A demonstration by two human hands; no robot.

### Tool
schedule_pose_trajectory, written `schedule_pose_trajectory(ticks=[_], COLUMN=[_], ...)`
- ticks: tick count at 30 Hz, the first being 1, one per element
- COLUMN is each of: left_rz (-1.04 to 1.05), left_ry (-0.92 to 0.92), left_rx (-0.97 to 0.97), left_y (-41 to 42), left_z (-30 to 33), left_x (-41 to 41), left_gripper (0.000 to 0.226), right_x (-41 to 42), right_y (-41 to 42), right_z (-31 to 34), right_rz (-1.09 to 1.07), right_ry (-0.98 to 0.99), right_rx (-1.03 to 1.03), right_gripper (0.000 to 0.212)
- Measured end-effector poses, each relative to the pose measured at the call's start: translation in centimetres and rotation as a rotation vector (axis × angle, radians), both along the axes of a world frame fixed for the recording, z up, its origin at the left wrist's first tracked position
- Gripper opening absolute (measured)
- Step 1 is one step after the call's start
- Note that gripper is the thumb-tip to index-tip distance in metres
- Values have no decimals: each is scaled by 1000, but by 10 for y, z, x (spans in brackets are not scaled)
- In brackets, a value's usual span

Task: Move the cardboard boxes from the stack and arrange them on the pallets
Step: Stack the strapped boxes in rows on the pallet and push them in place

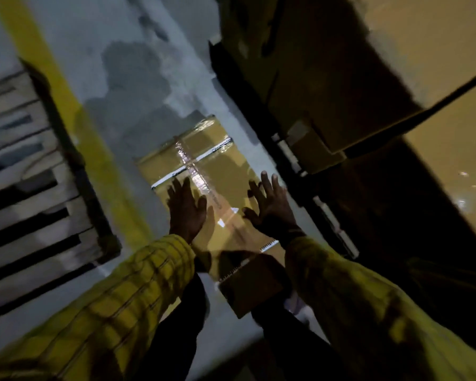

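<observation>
Taped cardboard box (204, 171) lies flat on the grey floor (116, 50), long axis running away from the fingertips toward upper right. Looks stiff; glossy tape prob. slick, so grip the side edges. Left hand (186, 207) & right hand (270, 204) spread open above it, holding nothing. Pallet (25, 174) left of left fingers; box stack (327, 78) beyond right.

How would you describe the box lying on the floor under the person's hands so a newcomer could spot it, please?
Find the yellow floor stripe, with the pallet on one side and the tall box stack on the other. Between stripe and stack, a flat cardboard box lies alone on the grey floor beneath both open hands. Unlike the stacked boxes, it bears crossed shiny tape.
</observation>
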State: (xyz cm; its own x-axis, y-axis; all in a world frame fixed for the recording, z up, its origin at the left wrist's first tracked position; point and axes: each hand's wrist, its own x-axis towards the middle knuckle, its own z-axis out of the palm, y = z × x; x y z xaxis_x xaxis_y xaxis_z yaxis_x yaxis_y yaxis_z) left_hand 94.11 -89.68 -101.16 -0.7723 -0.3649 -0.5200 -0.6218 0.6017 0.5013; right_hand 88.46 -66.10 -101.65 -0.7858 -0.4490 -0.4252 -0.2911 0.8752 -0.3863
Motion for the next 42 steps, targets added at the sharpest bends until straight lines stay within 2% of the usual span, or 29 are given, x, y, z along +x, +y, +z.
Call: schedule_pose_trajectory(ticks=[5, 8, 12, 16, 18, 20, 25, 28, 35, 42], left_rz=[119, 225, 486, 826, 899, 870, 727, 711, 576, 445], left_ry=[-20, 7, 34, 42, 50, 35, 142, 170, 270, 386], left_rx=[-25, 13, 274, 428, 536, 532, 463, 420, 148, 55], left_y=[-36, -44, -33, -24, -31, -47, -115, -147, -190, -254], left_z=[-72, -97, -108, -105, -98, -80, -5, 76, 259, 397], left_x=[14, 25, 39, 33, 26, 16, -21, -48, -85, -103], left_gripper=[77, 88, 106, 107, 107, 104, 105, 121, 107, 93], right_x=[-36, -43, -47, -58, -62, -69, -113, -138, -175, -166], right_y=[-38, -52, -54, -56, -63, -75, -120, -149, -189, -234], right_z=[-73, -96, -97, -90, -78, -56, 34, 110, 273, 391], right_rz=[49, 22, -66, -110, -121, -120, -102, -110, -133, -236], right_ry=[-91, -86, -39, -55, -16, 37, 130, 140, 99, 124], right_rx=[106, 140, 126, 165, 174, 148, 41, -4, -109, -191], right_gripper=[86, 89, 96, 100, 102, 100, 98, 97, 96, 93])
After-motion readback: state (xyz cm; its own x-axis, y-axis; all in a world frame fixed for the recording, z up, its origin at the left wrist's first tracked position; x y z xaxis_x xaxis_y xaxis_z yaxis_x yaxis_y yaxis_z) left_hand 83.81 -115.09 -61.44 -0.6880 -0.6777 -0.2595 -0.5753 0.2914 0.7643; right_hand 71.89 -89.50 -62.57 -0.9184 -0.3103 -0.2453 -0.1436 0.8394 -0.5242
